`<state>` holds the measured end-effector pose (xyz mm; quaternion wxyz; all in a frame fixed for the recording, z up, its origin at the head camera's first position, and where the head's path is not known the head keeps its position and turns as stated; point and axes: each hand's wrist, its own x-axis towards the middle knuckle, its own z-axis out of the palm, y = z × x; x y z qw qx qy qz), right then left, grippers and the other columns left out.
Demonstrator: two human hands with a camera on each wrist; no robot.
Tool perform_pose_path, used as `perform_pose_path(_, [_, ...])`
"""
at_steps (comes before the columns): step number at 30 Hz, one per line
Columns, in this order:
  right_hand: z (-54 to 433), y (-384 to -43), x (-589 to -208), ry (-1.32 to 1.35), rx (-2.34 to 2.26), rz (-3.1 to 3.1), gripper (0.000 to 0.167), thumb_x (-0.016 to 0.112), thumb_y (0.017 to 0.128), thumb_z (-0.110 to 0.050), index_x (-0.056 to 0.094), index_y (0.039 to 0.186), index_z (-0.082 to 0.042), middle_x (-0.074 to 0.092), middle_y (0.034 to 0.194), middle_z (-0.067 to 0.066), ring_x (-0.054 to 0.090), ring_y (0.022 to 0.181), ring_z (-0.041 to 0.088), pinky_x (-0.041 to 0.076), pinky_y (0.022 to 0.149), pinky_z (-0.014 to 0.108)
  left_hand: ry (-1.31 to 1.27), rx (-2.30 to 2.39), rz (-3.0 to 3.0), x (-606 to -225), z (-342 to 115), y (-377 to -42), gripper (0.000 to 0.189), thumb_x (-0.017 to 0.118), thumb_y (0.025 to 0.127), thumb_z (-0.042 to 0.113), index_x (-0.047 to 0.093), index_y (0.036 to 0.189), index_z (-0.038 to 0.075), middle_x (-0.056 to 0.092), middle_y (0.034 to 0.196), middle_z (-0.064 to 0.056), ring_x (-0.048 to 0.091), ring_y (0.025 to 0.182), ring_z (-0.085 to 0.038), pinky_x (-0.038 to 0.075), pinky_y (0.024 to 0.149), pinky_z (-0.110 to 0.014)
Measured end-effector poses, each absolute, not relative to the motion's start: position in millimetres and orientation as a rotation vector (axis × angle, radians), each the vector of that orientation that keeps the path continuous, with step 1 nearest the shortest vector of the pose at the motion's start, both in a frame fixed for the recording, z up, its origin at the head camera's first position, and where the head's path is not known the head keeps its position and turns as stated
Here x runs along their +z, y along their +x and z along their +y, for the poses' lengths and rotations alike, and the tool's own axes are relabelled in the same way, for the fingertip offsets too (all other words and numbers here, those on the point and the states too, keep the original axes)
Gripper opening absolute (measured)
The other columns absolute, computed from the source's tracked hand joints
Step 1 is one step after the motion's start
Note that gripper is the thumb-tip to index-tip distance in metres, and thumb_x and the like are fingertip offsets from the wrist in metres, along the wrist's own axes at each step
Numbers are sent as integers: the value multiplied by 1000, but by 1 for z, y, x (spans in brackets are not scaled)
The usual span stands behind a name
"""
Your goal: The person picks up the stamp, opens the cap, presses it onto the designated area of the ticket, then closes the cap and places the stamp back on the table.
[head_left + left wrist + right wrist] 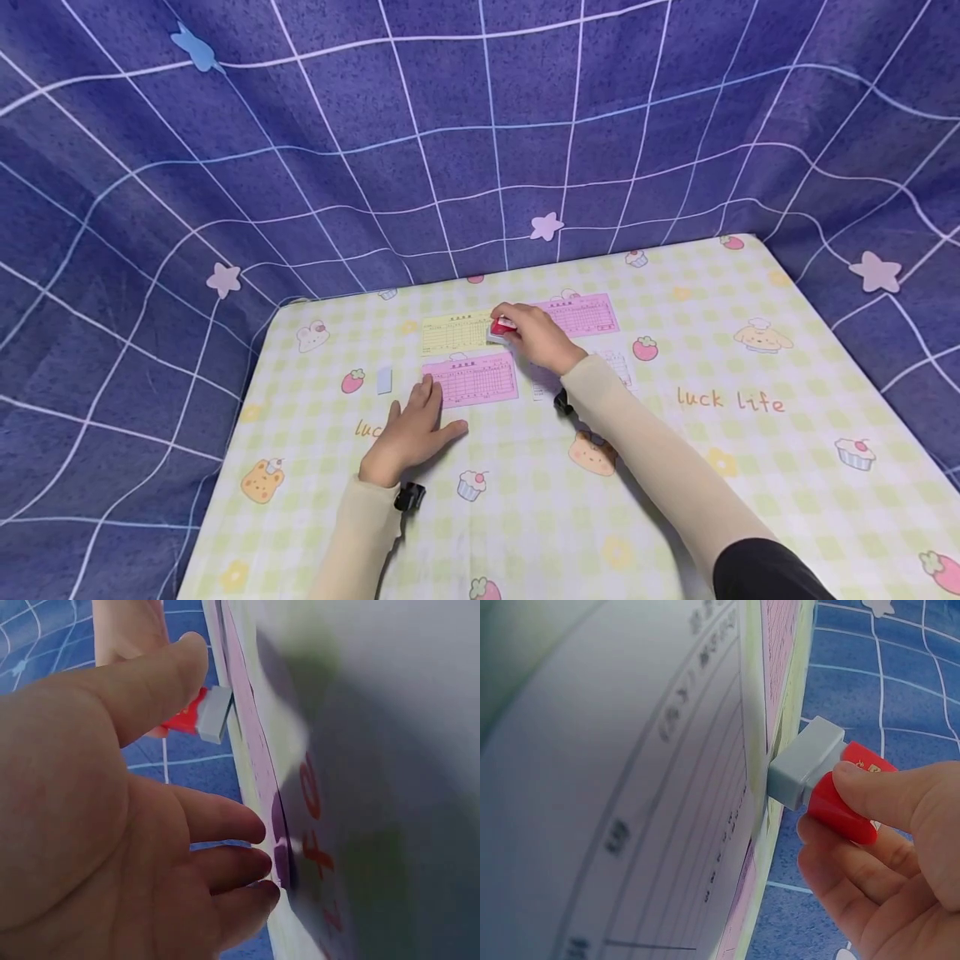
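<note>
Across the checkered counter (pixel 540 525), resting the spread left hand (pixel 407 435) against the nearer pink slip (pixel 482 382); at one o'clock from that, pinching a red-and-grey stamp (pixel 826 792) in the right hand (pixel 543 337).

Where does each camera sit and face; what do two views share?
Head: worn there, facing forward and down at a green checked tablecloth; left hand, right hand, beige sleeves show.
Left wrist: worn there, facing along a pink printed paper slip; both hands show.
Right wrist: worn there, facing a red-and-grey plastic stamp; right hand shows.
Wrist views share the stamp.
</note>
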<state>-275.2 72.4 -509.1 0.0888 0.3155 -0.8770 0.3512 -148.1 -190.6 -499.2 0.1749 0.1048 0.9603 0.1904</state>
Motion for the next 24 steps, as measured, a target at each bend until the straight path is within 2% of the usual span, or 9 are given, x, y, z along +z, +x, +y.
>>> perform_pose_path(11, [69,-274,-506,936,1036,-2631,31,74,97,1,67,126,-9,75,123,13,70,118,31,54,104,45,290,529,2685,-499,-189,-133,91,57,104,59,30,162,-6,14,174,-21,13,161,-37,4,125,-69])
perform_pose_path(24, [69,-274,-503,958,1015,-2650,35,73,98,-1,67,131,-8,73,126,14,69,120,32,54,105,46,291,499,2703,-498,-187,-133,89,57,104,58,32,162,-5,18,173,-21,15,161,-37,5,124,-70])
